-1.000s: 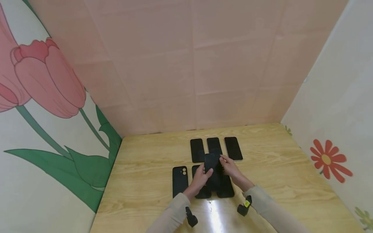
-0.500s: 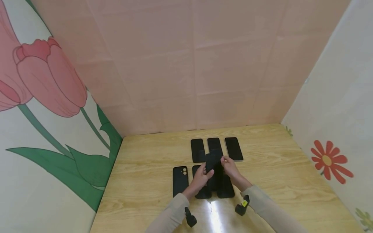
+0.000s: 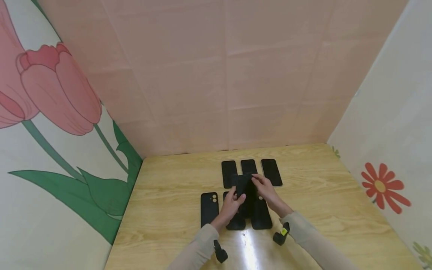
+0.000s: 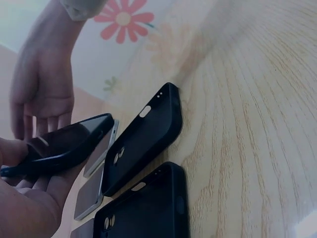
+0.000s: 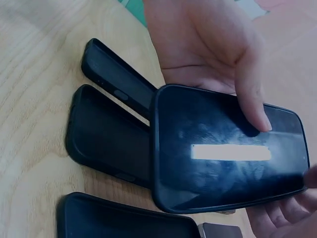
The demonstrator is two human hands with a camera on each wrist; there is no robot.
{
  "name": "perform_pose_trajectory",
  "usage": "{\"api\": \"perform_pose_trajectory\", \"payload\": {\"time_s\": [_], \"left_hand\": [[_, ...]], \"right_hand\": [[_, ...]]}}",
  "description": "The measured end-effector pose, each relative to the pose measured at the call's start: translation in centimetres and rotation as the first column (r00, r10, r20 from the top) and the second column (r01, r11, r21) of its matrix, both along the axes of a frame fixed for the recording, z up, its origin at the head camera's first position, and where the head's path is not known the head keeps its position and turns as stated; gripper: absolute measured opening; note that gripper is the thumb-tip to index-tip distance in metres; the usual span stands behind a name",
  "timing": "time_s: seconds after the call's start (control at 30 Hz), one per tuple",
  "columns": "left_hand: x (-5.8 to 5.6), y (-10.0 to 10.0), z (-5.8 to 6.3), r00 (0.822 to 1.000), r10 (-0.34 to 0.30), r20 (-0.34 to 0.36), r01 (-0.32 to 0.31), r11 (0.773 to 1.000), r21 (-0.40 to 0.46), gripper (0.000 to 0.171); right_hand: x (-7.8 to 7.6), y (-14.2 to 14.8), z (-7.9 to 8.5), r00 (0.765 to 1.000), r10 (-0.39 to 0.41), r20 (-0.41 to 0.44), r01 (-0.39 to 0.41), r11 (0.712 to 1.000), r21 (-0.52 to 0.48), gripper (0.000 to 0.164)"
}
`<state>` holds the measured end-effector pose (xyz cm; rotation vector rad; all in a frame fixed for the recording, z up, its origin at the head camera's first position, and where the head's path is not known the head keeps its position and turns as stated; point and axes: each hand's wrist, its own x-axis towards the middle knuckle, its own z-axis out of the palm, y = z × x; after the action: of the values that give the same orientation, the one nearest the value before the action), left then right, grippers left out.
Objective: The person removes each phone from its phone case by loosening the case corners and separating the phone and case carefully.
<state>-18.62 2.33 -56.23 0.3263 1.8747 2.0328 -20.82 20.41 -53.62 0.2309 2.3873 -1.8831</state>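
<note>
A smartphone in a black case (image 3: pixel 249 202) is held tilted above the table, in front of the person. My left hand (image 3: pixel 230 208) grips its left side, thumb across the dark screen and fingers beneath. At the upper right corner, my right hand (image 3: pixel 268 191) pinches the edge of the cased phone. The right wrist view shows the case rim (image 5: pixel 157 144) around the glass, and a bright reflection crosses the screen. Three black phone cases lie below: one at left (image 3: pixel 209 210), one in the middle (image 3: pixel 236 224), one at right (image 3: pixel 263 219), all partly covered.
Behind the hands lies a row of three dark phones: left (image 3: pixel 229 173), middle (image 3: pixel 248 165) and right (image 3: pixel 271 172). The wooden table (image 3: pixel 168 187) meets a pink backdrop (image 3: pixel 189 135) and painted side walls. Each wrist carries a small black camera (image 3: pixel 221 255).
My right fingers have shifted up along the edge to the top corner of the cased phone. The phone has tilted, and more of the right case's camera hole now shows.
</note>
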Motion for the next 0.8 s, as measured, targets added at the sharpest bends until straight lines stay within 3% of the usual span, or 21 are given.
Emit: {"api": "perform_pose_trajectory", "payload": {"time_s": [0.2, 0.4, 0.63, 0.8], "left_hand": [[0.11, -0.04, 0.27, 1.000, 0.013, -0.028, -0.015, 0.998, -0.064, 0.037], [0.15, -0.31, 0.53, 0.999, 0.024, 0.030, -0.023, 0.999, -0.028, 0.040], [-0.05, -0.38, 0.40, 0.999, 0.010, 0.050, -0.009, 1.000, -0.013, 0.045], [-0.02, -0.28, 0.13, 0.998, 0.003, 0.070, -0.002, 1.000, -0.009, 0.047]], "right_hand": [[-0.29, -0.04, 0.21, 0.999, 0.035, -0.036, -0.035, 0.999, -0.006, 0.041], [-0.54, -0.10, 0.07, 0.994, 0.082, -0.074, -0.079, 0.996, 0.046, 0.046], [-0.78, 0.15, -0.02, 0.991, 0.092, -0.097, -0.095, 0.995, -0.022, 0.044], [-0.57, -0.02, -0.20, 0.986, 0.070, -0.152, -0.057, 0.995, 0.086, 0.041]]}}
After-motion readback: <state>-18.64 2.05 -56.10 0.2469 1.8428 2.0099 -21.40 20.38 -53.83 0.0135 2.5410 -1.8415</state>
